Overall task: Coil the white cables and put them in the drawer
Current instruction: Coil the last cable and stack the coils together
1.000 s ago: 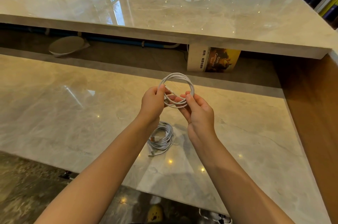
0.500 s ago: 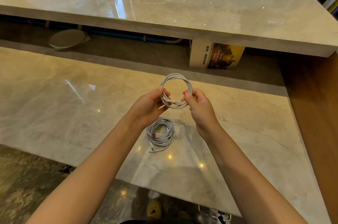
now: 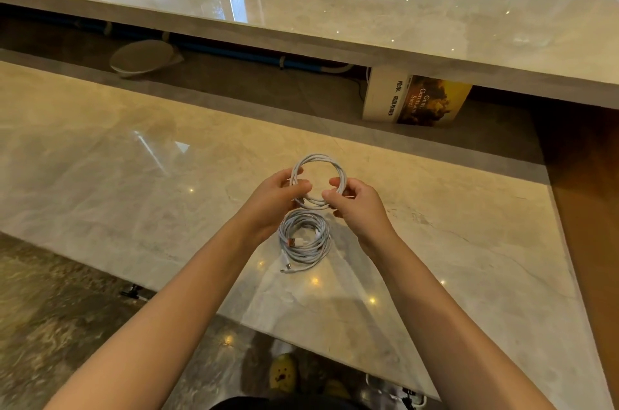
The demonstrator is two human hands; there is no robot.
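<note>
A white cable wound into a round coil (image 3: pixel 320 160) is held upright above the marble counter (image 3: pixel 117 182). My left hand (image 3: pixel 274 198) pinches its left side and my right hand (image 3: pixel 360 205) pinches its lower right side. A second white cable coil (image 3: pixel 304 240) lies flat on the counter just below my hands, with an orange-tipped plug inside the loop and a loose plug end sticking out toward me. No drawer is in view.
A higher marble shelf (image 3: pixel 368 17) runs across the back. Beneath it stand a book (image 3: pixel 415 99) and a round white disc (image 3: pixel 142 58). A wooden wall (image 3: pixel 589 208) borders the counter on the right. The floor and a yellow slipper (image 3: pixel 283 376) show below the near edge.
The held coil has been drawn tighter and rounder, and both hands have shifted grip on it. The coil on the counter has stayed in place.
</note>
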